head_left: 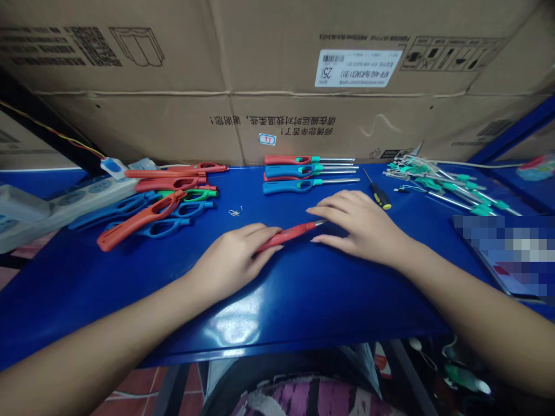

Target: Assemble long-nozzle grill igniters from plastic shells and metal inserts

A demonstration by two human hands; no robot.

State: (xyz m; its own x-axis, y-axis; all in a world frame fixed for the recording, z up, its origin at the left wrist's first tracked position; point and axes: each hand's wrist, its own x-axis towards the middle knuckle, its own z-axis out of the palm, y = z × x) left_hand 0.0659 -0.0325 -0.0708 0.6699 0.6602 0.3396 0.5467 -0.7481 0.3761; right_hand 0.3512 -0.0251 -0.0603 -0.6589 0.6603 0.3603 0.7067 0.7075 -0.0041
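Note:
My left hand (pixel 232 257) is closed around a red lighter handle (pixel 289 233), held low over the table with its front end pointing right. A short dark metal tip shows at that end. My right hand (pixel 362 226) is spread around this tip, thumb and fingers apart; whether it touches the tip I cannot tell. Several tiny screws (pixel 235 213) lie beyond my left hand. Behind my right hand lies a black and yellow screwdriver (pixel 380 196). Red and blue lighters with metal rods (pixel 287 186) are laid in a stack at the back middle.
Loose red, blue and green lighter handles (pixel 141 222) are heaped at left beside a white power strip (pixel 69 199). Metal rods with green ends and wires (pixel 451 184) lie at right, near a blurred flat device (pixel 507 254). A cardboard wall (pixel 173 127) borders the blue table (pixel 325 300).

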